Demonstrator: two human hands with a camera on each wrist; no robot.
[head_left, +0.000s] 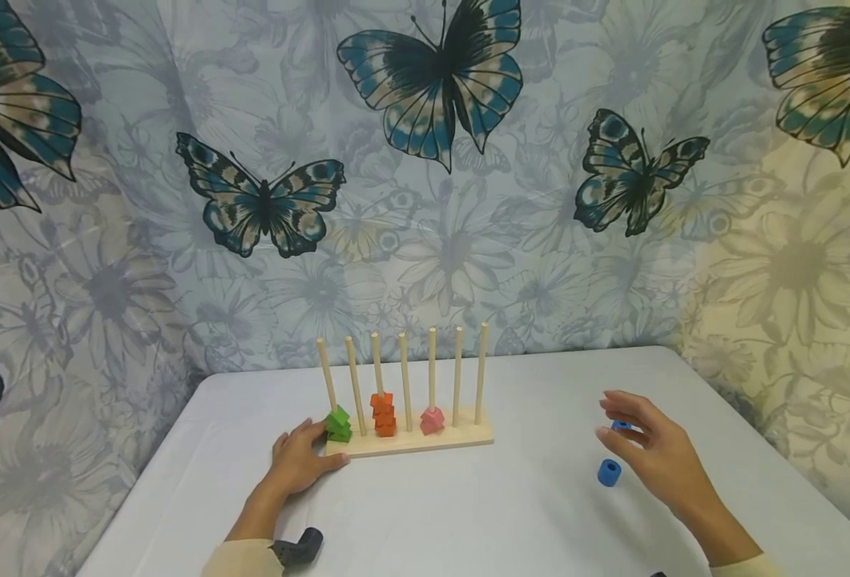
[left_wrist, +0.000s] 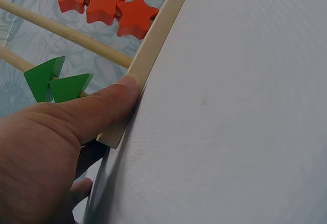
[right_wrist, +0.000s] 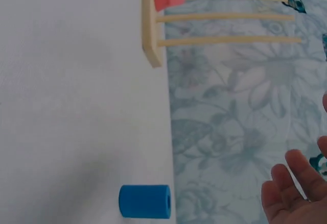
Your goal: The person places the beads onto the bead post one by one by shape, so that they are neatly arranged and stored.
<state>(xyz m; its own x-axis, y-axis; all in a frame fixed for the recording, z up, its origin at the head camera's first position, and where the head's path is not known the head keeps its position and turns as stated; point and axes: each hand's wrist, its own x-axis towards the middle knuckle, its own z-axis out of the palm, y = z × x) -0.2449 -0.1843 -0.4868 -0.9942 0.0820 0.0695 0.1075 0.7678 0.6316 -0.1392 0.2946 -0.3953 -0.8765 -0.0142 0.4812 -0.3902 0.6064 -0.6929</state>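
Observation:
My left hand point(head_left: 300, 461) grips the left end of a wooden peg stand point(head_left: 425, 443), thumb along the front edge of its base and fingers behind. Beside the thumb, two green triangular pieces point(left_wrist: 71, 87) are threaded on the leftmost peg. My right hand point(head_left: 648, 445) hovers at the right over two blue cylinders, thumb and fingers spread apart. The nearer blue cylinder point(head_left: 609, 473) stands on the table, a hole in its top. The other blue cylinder point(head_left: 621, 425) shows partly between thumb and fingers, the rest hidden by the hand.
Three orange star pieces point(head_left: 384, 415) are stacked on the third peg from the left. Pink pieces point(head_left: 432, 421) sit on the fifth. The other pegs rise bare from the base. Behind the white table point(head_left: 468, 513) hangs a butterfly-patterned cloth point(head_left: 453, 264).

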